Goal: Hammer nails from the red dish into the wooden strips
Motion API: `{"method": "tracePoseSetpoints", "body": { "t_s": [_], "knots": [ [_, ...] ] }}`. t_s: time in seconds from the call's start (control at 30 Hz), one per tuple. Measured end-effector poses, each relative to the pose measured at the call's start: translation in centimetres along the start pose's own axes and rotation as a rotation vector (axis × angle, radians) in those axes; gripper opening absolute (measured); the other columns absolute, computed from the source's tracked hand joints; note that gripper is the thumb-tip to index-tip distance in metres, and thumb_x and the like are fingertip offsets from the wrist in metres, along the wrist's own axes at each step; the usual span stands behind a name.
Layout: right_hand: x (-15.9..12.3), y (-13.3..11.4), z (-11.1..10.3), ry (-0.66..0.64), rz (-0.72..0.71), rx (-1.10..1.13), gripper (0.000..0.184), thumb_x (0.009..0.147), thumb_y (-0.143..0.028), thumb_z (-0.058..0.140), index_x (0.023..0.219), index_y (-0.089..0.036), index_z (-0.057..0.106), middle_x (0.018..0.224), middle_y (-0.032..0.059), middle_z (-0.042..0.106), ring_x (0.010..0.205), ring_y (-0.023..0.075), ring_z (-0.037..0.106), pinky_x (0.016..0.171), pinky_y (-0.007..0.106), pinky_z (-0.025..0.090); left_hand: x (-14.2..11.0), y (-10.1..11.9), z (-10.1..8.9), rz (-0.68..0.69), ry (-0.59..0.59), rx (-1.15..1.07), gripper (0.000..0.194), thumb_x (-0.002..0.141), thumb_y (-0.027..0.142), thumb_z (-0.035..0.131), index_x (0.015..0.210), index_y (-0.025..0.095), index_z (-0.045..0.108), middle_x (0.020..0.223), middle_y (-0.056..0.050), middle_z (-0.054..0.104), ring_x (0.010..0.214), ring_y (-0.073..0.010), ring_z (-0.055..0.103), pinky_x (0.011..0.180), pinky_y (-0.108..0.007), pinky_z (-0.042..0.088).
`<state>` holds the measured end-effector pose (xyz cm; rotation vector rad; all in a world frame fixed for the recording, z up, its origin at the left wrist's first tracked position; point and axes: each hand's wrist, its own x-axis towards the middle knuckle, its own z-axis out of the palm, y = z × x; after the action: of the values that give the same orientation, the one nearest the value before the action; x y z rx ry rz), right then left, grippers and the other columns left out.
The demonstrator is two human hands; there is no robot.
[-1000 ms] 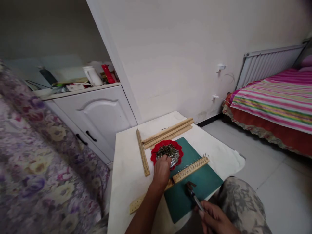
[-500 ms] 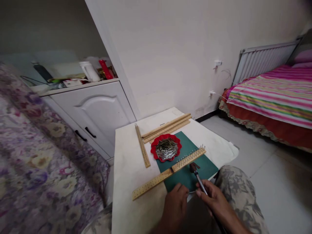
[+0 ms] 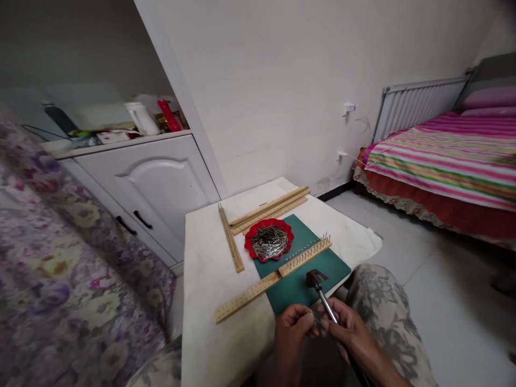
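In my right hand (image 3: 350, 330) is a claw hammer (image 3: 327, 303), gripped by its handle with the head pointing away from me over the green mat (image 3: 288, 298). Close beside it, my left hand (image 3: 296, 325) pinches a thin nail (image 3: 315, 319) between thumb and fingers. Beyond the hands a long wooden strip (image 3: 245, 295) with rows of holes lies across the mat and table; several nails stand upright in its right half. A red scalloped dish (image 3: 248, 251) full of loose nails sits behind the strip.
More wooden strips (image 3: 274, 208) lie at the back of the white table (image 3: 201, 306), and another strip (image 3: 231, 239) lies left of the dish. A floral curtain (image 3: 80, 285) hangs at left, before a white cabinet (image 3: 161, 188). A bed (image 3: 439, 161) stands at right.
My left hand has left the nail dish and come back toward me, beside the right hand, with a nail in its fingers. The hammer stays in my right hand. The view has shifted slightly.
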<state>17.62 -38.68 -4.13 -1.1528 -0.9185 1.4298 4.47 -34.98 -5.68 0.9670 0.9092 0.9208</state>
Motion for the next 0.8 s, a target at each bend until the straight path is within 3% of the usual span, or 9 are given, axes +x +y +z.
{"method": "tracePoseSetpoints", "body": {
  "t_s": [0.1,0.17,0.37,0.47,0.6,0.8],
  "knots": [
    [0.1,0.7,0.1,0.004,-0.034,0.022,0.030,0.072,-0.041,0.062,0.087,-0.020,0.046,0.057,-0.0082,0.057,0.025,0.0015,0.033,0.025,0.014,0.024,0.2,-0.9,0.1,-0.031,0.008,-0.108,0.035,0.057,0.045,0.072,0.063,0.014,0.055,0.049,0.001,0.057,0.045,-0.0095,0.051,0.050,-0.021,0.036],
    [0.2,1.1,0.0,0.008,-0.035,0.013,0.032,0.073,-0.044,0.061,0.088,-0.020,0.046,0.058,-0.0073,0.059,0.024,0.0009,0.032,0.024,0.013,0.022,0.4,-0.3,-0.2,-0.002,0.016,-0.064,0.036,0.057,0.047,0.071,0.064,0.014,0.055,0.050,0.000,0.058,0.046,-0.0102,0.052,0.050,-0.021,0.037],
    [0.4,1.9,-0.3,-0.006,0.027,-0.036,0.035,0.075,-0.050,0.055,0.087,-0.018,0.046,0.048,-0.0092,0.055,0.021,0.0004,0.031,0.024,0.012,0.016,3.1,4.9,-2.9,0.311,0.224,0.450,0.023,0.076,0.038,0.055,0.074,0.016,0.060,0.068,-0.001,0.062,0.066,-0.0140,0.057,0.063,-0.024,0.043],
    [0.6,2.1,-0.1,-0.026,0.058,-0.044,0.036,0.074,-0.051,0.056,0.087,-0.018,0.046,0.047,-0.0094,0.055,0.020,0.0007,0.030,0.024,0.012,0.015,5.4,6.3,-3.6,0.466,0.276,0.703,0.023,0.081,0.036,0.048,0.074,0.017,0.060,0.072,-0.001,0.060,0.070,-0.0142,0.056,0.067,-0.024,0.042],
    [0.9,2.0,0.1,-0.044,0.090,-0.038,0.039,0.071,-0.052,0.058,0.088,-0.018,0.047,0.046,-0.0095,0.055,0.021,0.0011,0.030,0.024,0.013,0.016,7.6,6.1,-3.7,0.541,0.294,0.877,0.024,0.084,0.033,0.043,0.077,0.018,0.060,0.078,-0.002,0.060,0.075,-0.0146,0.056,0.068,-0.023,0.042],
    [1.3,2.0,-0.2,-0.049,0.111,-0.033,0.037,0.072,-0.050,0.058,0.088,-0.018,0.048,0.046,-0.0098,0.054,0.021,0.0015,0.030,0.024,0.014,0.017,8.4,5.3,-3.9,0.564,0.335,0.996,0.022,0.085,0.029,0.043,0.079,0.019,0.061,0.080,-0.002,0.060,0.074,-0.0134,0.055,0.068,-0.023,0.041]
  ]
}}
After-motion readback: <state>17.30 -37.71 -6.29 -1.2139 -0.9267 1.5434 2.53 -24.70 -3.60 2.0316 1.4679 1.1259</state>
